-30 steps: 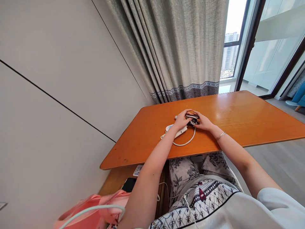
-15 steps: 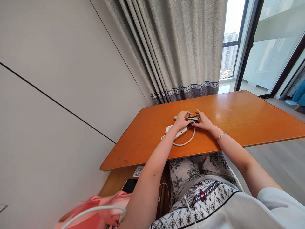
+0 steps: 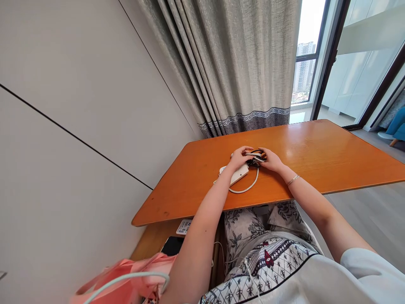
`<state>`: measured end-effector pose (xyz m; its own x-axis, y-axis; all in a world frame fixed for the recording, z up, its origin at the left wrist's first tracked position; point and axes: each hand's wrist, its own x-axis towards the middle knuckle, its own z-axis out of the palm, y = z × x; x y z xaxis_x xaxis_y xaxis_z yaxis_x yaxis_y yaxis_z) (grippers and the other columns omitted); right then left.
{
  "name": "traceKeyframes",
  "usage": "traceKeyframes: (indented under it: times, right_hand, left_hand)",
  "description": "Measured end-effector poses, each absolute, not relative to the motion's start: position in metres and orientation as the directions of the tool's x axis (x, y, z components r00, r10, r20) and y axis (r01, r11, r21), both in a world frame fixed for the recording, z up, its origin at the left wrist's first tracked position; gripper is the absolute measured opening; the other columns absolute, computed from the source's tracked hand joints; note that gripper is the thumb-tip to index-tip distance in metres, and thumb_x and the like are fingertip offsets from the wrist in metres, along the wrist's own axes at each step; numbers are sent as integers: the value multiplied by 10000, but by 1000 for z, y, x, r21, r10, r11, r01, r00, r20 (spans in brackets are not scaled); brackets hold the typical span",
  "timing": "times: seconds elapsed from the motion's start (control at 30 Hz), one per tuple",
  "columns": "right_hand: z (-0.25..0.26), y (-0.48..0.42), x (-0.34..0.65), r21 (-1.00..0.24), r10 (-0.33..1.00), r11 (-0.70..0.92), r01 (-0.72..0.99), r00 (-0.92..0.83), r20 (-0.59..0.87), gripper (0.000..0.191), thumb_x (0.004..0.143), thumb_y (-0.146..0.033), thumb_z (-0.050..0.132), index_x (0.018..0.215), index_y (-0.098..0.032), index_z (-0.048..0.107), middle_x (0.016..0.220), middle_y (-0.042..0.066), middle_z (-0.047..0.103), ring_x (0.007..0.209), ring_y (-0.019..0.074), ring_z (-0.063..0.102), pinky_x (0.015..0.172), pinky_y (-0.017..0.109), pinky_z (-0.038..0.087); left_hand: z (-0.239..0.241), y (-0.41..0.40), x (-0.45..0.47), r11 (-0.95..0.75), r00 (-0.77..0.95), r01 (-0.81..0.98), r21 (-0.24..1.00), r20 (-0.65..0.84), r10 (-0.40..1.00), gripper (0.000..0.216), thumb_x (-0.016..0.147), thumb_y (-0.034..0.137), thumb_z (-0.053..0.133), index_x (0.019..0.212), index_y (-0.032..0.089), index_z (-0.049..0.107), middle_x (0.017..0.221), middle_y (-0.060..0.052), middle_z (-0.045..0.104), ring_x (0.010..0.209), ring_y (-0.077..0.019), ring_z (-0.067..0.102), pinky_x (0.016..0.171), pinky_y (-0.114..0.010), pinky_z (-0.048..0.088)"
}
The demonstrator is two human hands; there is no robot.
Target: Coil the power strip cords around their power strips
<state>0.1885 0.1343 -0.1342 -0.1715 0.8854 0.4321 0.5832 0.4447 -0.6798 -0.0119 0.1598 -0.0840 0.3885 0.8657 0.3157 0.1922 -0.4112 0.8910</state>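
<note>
A bundle of black and white cables [image 3: 257, 158] lies on the wooden table between my two hands. My left hand [image 3: 240, 158] grips the bundle's left side, its fingers curved over the far edge and the thumb on the near side. From the right, my right hand [image 3: 271, 160] closes round the other side of it. A white power strip [image 3: 239, 175] rests on the table just below the left hand, partly hidden by my left wrist. Its white cord [image 3: 244, 192] loops towards me and runs up to the bundle.
The orange-brown table [image 3: 316, 156] stands against a pale wall. A grey curtain [image 3: 247, 63] hangs behind it, beside a glass door at the right. Below the table at left are a pink bag [image 3: 126, 274], a dark phone-like slab [image 3: 172, 245] and a white labelled item [image 3: 183, 226].
Both hands have closed in more on the cable bundle. The fingers now wrap it from either side, and its loops have shifted and spread a little. The power strip has stayed in place.
</note>
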Motion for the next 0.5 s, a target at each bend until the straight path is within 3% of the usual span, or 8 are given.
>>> traceKeyframes:
  times: [0.13, 0.3, 0.5]
  right_hand:
    - [-130, 136, 191, -720, 876, 455, 524, -116, 469, 465, 716, -124, 693, 1171, -219, 688, 1087, 57, 740, 998, 227, 681, 945, 375, 520]
    - [-126, 142, 197, -828, 878, 431, 357, 46, 477, 178, 740, -182, 668, 885, -226, 761, 944, 37, 750, 970, 235, 677, 975, 396, 486]
    - [-127, 152, 208, -895, 846, 406, 185, 295, 444, 152, 762, -308, 679, 866, -213, 737, 941, 61, 694, 964, 218, 622, 926, 379, 502]
  left_hand:
    - [-84, 162, -16, -294, 399, 88, 952, 236, 886, 443, 548, 249, 793, 971, 160, 694, 747, 2, 685, 735, -171, 650, 741, -304, 509]
    - [-81, 160, -17, -249, 349, 17, 968, 227, 909, 435, 554, 272, 769, 968, 165, 691, 811, -22, 696, 762, -167, 639, 745, -299, 496]
    - [-86, 161, -16, -329, 357, 148, 933, 260, 897, 272, 589, 218, 609, 846, 174, 686, 863, -42, 716, 865, -213, 651, 823, -348, 512]
